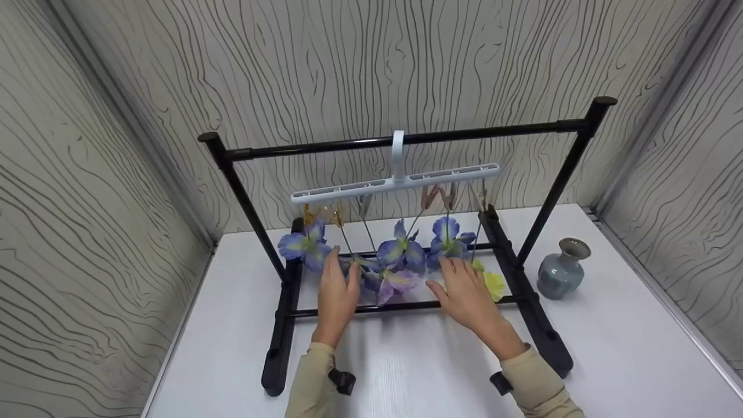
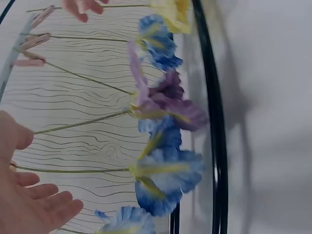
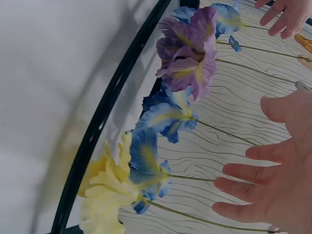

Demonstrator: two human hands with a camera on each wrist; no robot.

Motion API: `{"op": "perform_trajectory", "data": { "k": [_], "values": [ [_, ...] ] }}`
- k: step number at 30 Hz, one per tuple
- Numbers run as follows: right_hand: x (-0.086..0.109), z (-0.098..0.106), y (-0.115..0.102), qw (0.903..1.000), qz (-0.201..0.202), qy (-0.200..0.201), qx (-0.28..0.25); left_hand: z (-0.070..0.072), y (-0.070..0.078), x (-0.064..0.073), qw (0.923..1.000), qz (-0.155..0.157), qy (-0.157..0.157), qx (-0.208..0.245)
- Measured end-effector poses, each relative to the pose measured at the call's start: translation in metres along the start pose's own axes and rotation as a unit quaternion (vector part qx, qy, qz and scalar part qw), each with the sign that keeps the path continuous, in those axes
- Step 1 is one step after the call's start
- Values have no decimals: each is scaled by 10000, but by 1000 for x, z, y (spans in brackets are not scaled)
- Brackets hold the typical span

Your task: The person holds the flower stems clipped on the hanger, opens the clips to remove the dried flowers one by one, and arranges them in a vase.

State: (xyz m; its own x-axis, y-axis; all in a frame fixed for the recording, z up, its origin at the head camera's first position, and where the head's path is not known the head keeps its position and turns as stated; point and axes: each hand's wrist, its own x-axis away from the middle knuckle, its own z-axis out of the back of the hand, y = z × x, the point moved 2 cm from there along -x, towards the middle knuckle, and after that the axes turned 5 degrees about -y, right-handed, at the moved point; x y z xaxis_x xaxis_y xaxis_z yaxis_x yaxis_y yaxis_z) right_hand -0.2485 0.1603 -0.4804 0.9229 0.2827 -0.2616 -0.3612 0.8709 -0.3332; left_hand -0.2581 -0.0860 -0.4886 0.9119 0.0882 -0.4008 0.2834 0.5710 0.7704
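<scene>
Lining the worktop's (image 1: 633,348) back edge, a streaked wall (image 1: 400,69) backs flowers (image 1: 413,255); left hand (image 1: 336,296) and right hand (image 1: 469,293) spread empty fingers (image 3: 243,189).

You had room between your left hand (image 1: 336,293) and right hand (image 1: 469,296) up to the hanging flowers (image 1: 399,253), which barred the way back. The hanger (image 1: 371,187) and top bar (image 1: 482,133) crossed above; the right upright (image 1: 554,191) stood between right hand and vase (image 1: 561,277).

— Dressed how?
— In long beige sleeves (image 1: 310,383), creased a little on the right, ending in plain cuffs (image 1: 321,348).
— Wearing anything more?
— Sporting a small black fitting (image 1: 345,382) on the inner side of each, possibly a camera, though too small to tell.
</scene>
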Motion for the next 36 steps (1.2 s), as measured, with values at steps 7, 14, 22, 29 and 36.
{"op": "perform_trajectory", "data": {
  "k": [7, 14, 22, 29, 36],
  "values": [
    [-12, 7, -18, 9991, 373, 173, -96, -2, 2, -24, 9890, 590, 254, 1330],
    [-24, 14, -34, 9949, 628, 153, -769, -12, 1, -34, 9844, 684, 428, 1565],
    [-44, 26, -54, 9645, 868, 118, -2490, -25, -5, -39, 9848, 740, 269, 1551],
    [-65, 27, -76, 9244, 720, -22, -3745, -28, -7, -37, 9871, 639, 419, 1411],
    [-85, 26, -90, 8528, 671, -426, -5162, -25, -7, -33, 9910, 369, 537, 1174]
  ]
}}
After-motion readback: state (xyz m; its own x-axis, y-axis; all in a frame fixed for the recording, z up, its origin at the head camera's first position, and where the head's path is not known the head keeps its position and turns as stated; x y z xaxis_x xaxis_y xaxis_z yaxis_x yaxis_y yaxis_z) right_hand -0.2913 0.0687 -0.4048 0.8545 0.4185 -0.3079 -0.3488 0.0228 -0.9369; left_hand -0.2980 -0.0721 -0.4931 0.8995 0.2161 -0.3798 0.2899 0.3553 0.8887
